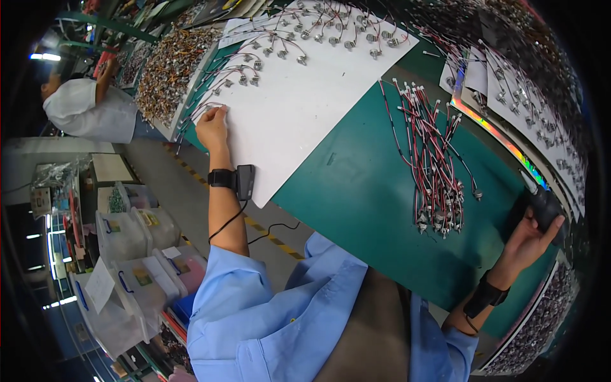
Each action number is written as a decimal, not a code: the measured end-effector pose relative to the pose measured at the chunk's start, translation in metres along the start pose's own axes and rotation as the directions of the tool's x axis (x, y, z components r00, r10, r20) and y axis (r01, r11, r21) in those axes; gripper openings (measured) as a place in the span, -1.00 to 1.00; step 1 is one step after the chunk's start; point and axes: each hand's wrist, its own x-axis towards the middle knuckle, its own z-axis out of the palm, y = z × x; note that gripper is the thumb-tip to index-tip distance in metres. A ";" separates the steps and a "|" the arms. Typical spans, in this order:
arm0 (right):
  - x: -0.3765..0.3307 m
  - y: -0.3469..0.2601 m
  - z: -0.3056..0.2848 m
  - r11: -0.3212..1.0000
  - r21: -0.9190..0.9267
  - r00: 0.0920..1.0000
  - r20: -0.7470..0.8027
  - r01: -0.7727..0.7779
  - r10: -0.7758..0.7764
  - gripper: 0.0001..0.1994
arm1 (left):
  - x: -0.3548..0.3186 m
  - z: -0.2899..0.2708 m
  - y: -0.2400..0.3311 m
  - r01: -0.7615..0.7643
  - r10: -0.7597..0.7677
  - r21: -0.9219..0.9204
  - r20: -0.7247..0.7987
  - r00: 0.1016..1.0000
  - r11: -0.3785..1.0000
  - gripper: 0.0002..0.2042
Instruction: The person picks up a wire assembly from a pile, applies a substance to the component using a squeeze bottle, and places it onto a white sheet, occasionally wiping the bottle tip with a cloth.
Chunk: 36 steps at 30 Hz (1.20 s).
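Note:
My left hand (213,129) is over the left edge of a large white sheet (286,127), thumb and fingers pinched together. Thin red and dark wires (209,105) meet its fingertips; the pinched part itself is hidden. Small round metal parts with wire leads (254,81) lie in rows across the sheet's far side, some leads hanging past its left edge. At the right, my right hand (527,240) is wrapped round a dark bottle-like dispenser (546,207) with a narrow pale tip pointing up and away. Between my hands lies a bundle of wired metal parts (439,165) with white connectors.
The green tabletop (356,172) bears the sheet. More sheets with wired parts (528,108) stand at the right, past a shiny rainbow strip (499,137). A heap of small parts (175,73) fills the far left. Clear plastic bins (137,280) stand at left; another person (89,108) sits beyond.

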 end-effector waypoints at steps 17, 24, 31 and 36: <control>0.011 -0.011 -0.020 0.986 0.161 0.997 0.064 -0.041 0.031 -0.80 | -0.188 0.013 0.171 -0.564 0.626 -0.290 0.494 0.604 0.773 -0.86; 0.004 -0.007 -0.008 0.996 0.093 0.999 0.043 -0.009 0.005 -0.74 | -0.097 0.000 0.103 -0.439 0.357 0.374 0.270 0.894 0.817 -0.76; 0.004 -0.002 -0.007 0.997 0.067 0.999 0.015 -0.045 0.044 -0.74 | -0.039 -0.013 0.062 -0.183 0.149 0.551 0.107 0.983 0.814 -0.67; 0.002 0.004 -0.002 0.998 0.036 0.999 -0.016 -0.051 0.051 -0.73 | -0.021 -0.008 0.041 -0.139 0.113 0.530 0.080 0.990 0.837 -0.68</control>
